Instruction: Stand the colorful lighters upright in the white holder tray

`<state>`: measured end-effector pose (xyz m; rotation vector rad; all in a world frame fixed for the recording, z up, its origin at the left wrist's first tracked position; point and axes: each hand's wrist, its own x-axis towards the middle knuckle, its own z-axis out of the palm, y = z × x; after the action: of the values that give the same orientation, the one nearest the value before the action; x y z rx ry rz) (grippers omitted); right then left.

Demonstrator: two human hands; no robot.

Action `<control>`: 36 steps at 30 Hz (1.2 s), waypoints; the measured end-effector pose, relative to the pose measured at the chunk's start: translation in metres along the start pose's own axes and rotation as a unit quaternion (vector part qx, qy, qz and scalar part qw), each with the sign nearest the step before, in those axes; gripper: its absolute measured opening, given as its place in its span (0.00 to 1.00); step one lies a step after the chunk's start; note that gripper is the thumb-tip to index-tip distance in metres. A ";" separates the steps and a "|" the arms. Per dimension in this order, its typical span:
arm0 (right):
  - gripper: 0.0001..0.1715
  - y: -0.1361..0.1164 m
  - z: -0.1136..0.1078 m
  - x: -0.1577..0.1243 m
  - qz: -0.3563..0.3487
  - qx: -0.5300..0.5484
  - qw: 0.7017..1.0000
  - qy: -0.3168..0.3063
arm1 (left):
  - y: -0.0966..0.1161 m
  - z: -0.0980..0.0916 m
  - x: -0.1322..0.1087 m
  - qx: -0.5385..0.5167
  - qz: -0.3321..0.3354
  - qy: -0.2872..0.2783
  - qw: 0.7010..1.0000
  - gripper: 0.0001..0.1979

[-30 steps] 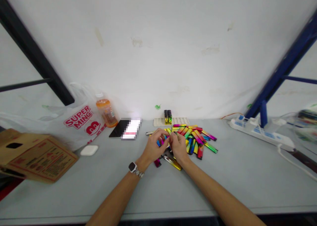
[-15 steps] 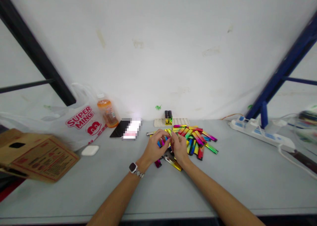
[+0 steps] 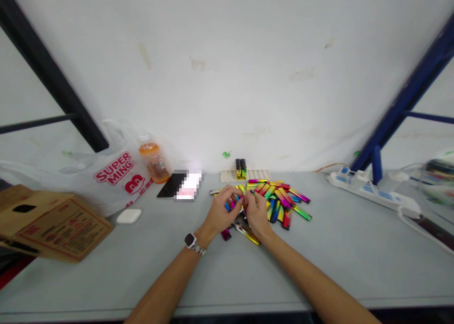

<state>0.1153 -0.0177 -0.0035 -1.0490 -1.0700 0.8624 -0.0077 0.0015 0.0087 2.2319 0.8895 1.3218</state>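
Observation:
Metallic, rainbow-coloured lighters [image 3: 279, 210] with dark ends lie in a loose pile at the middle of the table. Over the pile's left part my left hand [image 3: 222, 209] curls, thumb and fingers closing toward my right hand [image 3: 257, 211]. The fingertips of both hands meet around a yellow lighter [image 3: 242, 188], whose lower part is hidden by the fingers. Behind them, a small block of upright lighters [image 3: 241, 169] with black tops stands on a pale tray with holes [image 3: 262, 175]. A silver-and-gold lighter [image 3: 248, 234] lies just below my hands.
To the left are a cardboard box [image 3: 60, 227], a plastic bag [image 3: 109, 177], an orange bottle [image 3: 154, 161], a white case [image 3: 129, 215] and a dark tablet [image 3: 172, 184]. A white power strip [image 3: 374, 191] with cables lies on the right. A wall [image 3: 227, 78] rises behind.
The fingers of my right hand have curled in slightly beside the yellow lighter. My left hand stays almost where it was, and the pile looks the same.

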 end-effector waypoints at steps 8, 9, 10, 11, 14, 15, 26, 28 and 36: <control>0.22 0.006 -0.002 0.002 -0.010 -0.014 1.000 -0.005 | -0.001 0.000 -0.001 0.003 -0.001 -0.002 1.000 0.06; 0.22 0.007 -0.002 0.002 -0.010 -0.015 1.000 -0.007 | -0.001 0.000 -0.001 0.004 0.000 -0.002 1.000 0.06; 0.22 0.007 -0.002 0.002 -0.010 -0.016 1.000 -0.007 | -0.001 0.000 -0.001 0.005 0.001 -0.002 1.000 0.06; 0.22 0.007 -0.003 0.002 -0.011 -0.018 1.000 -0.007 | -0.001 0.000 -0.001 0.005 0.002 -0.001 1.000 0.06; 0.22 0.006 -0.002 0.001 -0.016 -0.019 1.000 -0.005 | -0.002 0.000 0.000 0.004 0.005 0.002 1.000 0.05; 0.22 0.005 -0.002 0.002 -0.018 -0.019 1.000 -0.003 | -0.002 0.000 0.000 0.003 0.006 0.002 1.000 0.05; 0.23 0.012 -0.002 0.003 -0.019 -0.015 1.000 -0.007 | 0.001 0.000 0.000 -0.009 0.004 -0.001 1.000 0.06; 0.23 0.012 -0.002 0.003 -0.020 -0.016 1.000 -0.006 | 0.001 -0.001 -0.001 -0.007 0.005 -0.001 1.000 0.06; 0.25 0.003 -0.001 0.001 -0.011 -0.014 1.000 -0.021 | 0.005 0.001 0.001 -0.013 -0.006 0.014 1.000 0.08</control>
<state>0.1161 -0.0160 -0.0062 -1.0437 -1.1298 0.8574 -0.0050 -0.0014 0.0119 2.1895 0.8885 1.3560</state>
